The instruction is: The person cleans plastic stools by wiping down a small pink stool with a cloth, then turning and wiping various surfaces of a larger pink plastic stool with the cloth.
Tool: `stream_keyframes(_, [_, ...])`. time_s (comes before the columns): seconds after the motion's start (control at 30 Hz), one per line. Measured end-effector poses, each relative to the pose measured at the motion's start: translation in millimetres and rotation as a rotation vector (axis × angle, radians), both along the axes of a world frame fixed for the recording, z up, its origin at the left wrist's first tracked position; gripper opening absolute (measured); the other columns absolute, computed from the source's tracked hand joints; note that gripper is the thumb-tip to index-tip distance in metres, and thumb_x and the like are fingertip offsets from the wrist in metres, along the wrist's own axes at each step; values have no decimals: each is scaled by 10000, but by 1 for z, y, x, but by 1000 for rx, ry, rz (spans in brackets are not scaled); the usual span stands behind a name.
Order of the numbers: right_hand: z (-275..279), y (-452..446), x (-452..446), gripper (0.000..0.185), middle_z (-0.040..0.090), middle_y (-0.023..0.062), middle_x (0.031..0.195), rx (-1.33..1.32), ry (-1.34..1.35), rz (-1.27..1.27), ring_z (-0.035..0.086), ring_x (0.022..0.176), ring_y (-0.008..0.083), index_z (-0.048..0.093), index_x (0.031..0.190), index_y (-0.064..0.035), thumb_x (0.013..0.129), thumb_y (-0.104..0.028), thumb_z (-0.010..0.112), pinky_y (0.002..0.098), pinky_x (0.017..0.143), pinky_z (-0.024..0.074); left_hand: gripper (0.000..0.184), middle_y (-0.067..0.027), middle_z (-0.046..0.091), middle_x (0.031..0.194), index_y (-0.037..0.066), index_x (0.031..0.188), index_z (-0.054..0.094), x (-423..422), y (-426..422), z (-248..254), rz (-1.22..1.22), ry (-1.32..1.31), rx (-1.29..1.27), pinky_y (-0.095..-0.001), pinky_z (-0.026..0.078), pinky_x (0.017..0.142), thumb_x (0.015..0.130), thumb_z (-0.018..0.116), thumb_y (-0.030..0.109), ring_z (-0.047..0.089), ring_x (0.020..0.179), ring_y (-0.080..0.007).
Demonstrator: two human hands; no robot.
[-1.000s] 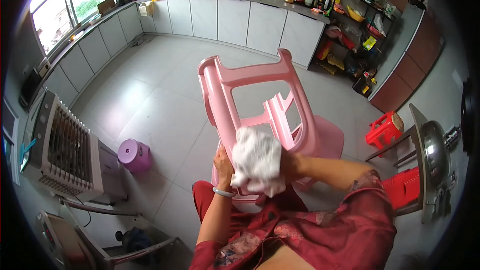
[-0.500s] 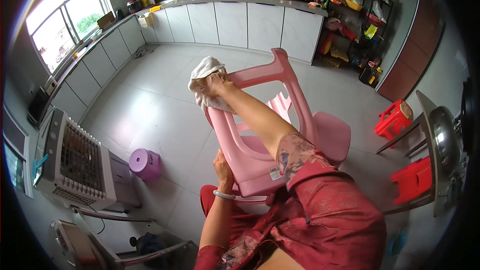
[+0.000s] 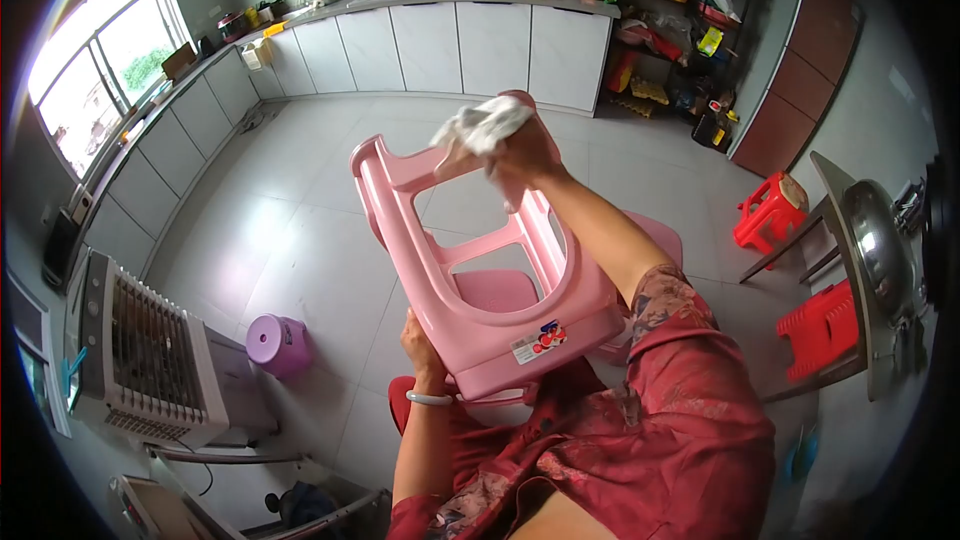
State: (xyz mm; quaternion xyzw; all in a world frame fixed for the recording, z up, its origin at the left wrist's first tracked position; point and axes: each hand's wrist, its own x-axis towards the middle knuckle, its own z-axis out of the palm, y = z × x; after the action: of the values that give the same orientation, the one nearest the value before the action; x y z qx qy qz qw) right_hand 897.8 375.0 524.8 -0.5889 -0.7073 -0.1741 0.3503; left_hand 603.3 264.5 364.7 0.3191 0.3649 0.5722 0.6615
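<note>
A pink plastic stool (image 3: 465,340) lies tipped over my lap, its legs pointing away from me and a label on its near side. My left hand (image 3: 422,348), with a pale bangle at the wrist, grips its left edge near the seat. At the far end of the legs my right hand (image 3: 525,158) holds a white cloth (image 3: 484,126) against the stool, slightly blurred. Behind and to the right, partly hidden by my arm and the stool, is another pink plastic piece (image 3: 655,238).
A purple stool (image 3: 279,345) stands on the floor at left beside an air cooler (image 3: 150,360). Red stools (image 3: 771,212) and a table with a metal pan (image 3: 876,240) are at right. White cabinets (image 3: 425,48) and a crowded shelf (image 3: 680,30) line the back.
My right hand has moved with the cloth from near my body to the far left leg, then rightward to the far right leg. The stool has turned slightly; my left hand still holds it.
</note>
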Motion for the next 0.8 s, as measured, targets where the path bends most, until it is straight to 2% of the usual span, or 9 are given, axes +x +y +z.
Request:
stream_keyframes(0.03, [-13,7,25,276,674,95,923,52,276,-12,642,917,337,663,960,-123,688,-173,660,429,860,500,417,-101,647,884,-39,1016,613,1,3,-5,-2,28,24,-301,546,643,1039,399,319,630,745,-168])
stream_keyframes(0.1, [-22,30,62,187,683,105,920,240,-53,-309,650,851,344,675,888,-114,728,-209,667,452,834,505,426,-106,647,889,-45,1029,613,1,8,-8,-18,66,28,-304,543,643,1039,392,319,628,746,-174])
stream_keyframes(0.13, [-14,35,70,183,681,121,918,171,-83,-368,638,903,346,691,907,-122,760,-226,663,466,821,510,430,-108,647,890,-48,1032,613,2,9,-8,-34,79,6,-306,541,642,1038,388,319,628,745,-177])
stream_keyframes(0.27, [15,38,76,308,682,137,1087,-7,78,-629,594,1064,360,688,1055,-115,761,-204,655,452,862,517,436,-116,648,968,-40,1140,596,-3,17,-16,-95,138,50,-317,554,686,1032,395,332,643,824,-194])
stream_keyframes(0.4, [-28,69,104,413,661,167,1152,-337,371,-490,604,1114,335,660,1117,-94,713,-180,661,421,913,505,447,-116,645,965,-40,1137,595,-5,17,-23,-81,199,36,-319,553,680,1034,386,342,642,817,-195])
stream_keyframes(0.5, [-35,47,117,442,656,178,1154,-327,308,-249,612,1081,356,642,1147,-83,716,-181,664,403,913,500,450,-114,642,964,-39,1137,592,-3,16,-21,-69,208,36,-321,553,679,1034,384,347,641,818,-197])
stream_keyframes(0.67, [-37,-32,108,477,612,168,1262,-515,287,-149,546,1209,312,621,1222,-80,759,-184,669,358,1013,436,438,-118,644,960,-35,1126,590,2,15,-9,-68,119,8,-328,561,687,1031,383,339,645,818,-201])
stream_keyframes(0.7, [-55,-40,116,455,620,161,1251,-433,22,-42,557,1196,317,627,1209,-82,768,-188,660,357,1016,440,432,-122,645,963,-35,1128,590,3,15,-8,-76,130,12,-330,565,689,1031,382,332,648,819,-204])
stream_keyframes(0.8, [-49,-105,85,476,640,144,1212,-397,192,7,575,1173,317,611,1228,-86,762,-169,653,369,1017,443,410,-128,647,973,-32,1117,593,3,13,-1,-73,137,18,-332,567,694,1030,371,302,650,818,-205])
